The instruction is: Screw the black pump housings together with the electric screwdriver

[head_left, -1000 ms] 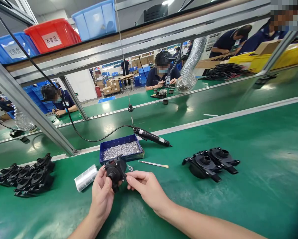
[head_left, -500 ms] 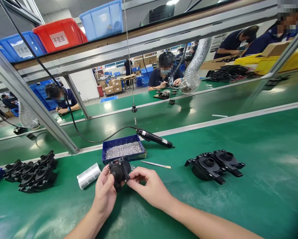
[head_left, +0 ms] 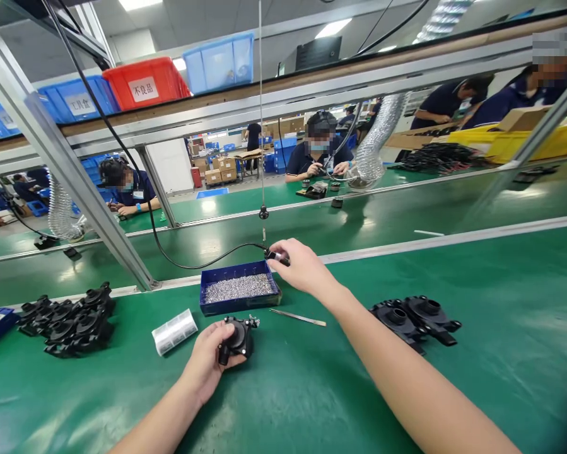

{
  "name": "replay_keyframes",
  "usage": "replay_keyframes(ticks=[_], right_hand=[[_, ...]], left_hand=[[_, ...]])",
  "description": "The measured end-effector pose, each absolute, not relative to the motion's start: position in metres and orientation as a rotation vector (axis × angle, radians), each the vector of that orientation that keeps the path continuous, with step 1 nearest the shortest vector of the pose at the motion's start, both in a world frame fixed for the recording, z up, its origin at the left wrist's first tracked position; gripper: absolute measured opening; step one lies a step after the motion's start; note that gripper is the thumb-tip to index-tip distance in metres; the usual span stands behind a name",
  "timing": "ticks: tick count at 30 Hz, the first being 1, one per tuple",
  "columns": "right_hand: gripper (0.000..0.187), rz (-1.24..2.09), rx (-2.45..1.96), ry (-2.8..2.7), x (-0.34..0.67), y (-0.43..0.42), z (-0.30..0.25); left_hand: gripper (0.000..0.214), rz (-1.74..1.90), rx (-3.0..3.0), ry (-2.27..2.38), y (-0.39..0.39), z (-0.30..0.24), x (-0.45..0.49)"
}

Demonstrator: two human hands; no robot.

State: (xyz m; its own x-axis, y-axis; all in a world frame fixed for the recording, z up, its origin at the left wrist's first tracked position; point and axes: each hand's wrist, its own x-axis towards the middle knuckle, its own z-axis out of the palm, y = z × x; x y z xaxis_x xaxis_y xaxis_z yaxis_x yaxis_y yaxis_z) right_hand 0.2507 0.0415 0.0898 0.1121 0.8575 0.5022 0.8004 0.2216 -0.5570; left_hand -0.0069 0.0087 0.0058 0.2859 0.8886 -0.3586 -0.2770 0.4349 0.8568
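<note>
My left hand (head_left: 212, 359) is closed around a black round plastic housing (head_left: 238, 337) with a short spout, held above the green mat. Beyond the blue screw box, my right hand (head_left: 299, 268) has its fingers wrapped on a black electric screwdriver (head_left: 279, 257), most of which the hand hides. A cable runs from the screwdriver's end to the left. The blue box (head_left: 240, 307) is filled with small silver screws (head_left: 238, 288). Tweezers (head_left: 298, 317) lie on the mat below my right hand, and a few loose screws show beside the housing.
To the left are a heap of black housings (head_left: 75, 321) and a roll of clear labels (head_left: 174, 331). Two more housings (head_left: 413, 318) lie at right, partly behind my right forearm. A metal frame post (head_left: 89, 183) rises at left. Co-workers (head_left: 318, 148) sit across the bench.
My right hand has left the housing, reached up and forward, and taken hold of the electric screwdriver. My left hand still holds the housing, now turned. The view has tilted upward a little.
</note>
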Motion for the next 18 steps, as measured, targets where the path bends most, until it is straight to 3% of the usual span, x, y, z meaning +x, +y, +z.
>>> replay_keyframes(ticks=[2, 6, 12, 18], right_hand=[[0.014, 0.155, -1.592, -1.759, 0.245, 0.038, 0.087], [0.024, 0.403, -1.488, -2.065, 0.206, 0.013, 0.055], [0.012, 0.571, -1.426, -2.083, 0.157, -0.004, -0.001], [0.016, 0.744, -1.362, -1.737, 0.149, -0.01, -0.012]], left_hand=[[0.02, 0.986, 0.675, 0.986, 0.013, 0.011, -0.009], [0.008, 1.262, 0.583, 0.925, 0.021, 0.024, -0.015], [0.014, 1.346, 0.584, 0.852, 0.024, 0.025, -0.019], [0.027, 1.334, 0.665, 0.783, 0.019, 0.019, -0.019]])
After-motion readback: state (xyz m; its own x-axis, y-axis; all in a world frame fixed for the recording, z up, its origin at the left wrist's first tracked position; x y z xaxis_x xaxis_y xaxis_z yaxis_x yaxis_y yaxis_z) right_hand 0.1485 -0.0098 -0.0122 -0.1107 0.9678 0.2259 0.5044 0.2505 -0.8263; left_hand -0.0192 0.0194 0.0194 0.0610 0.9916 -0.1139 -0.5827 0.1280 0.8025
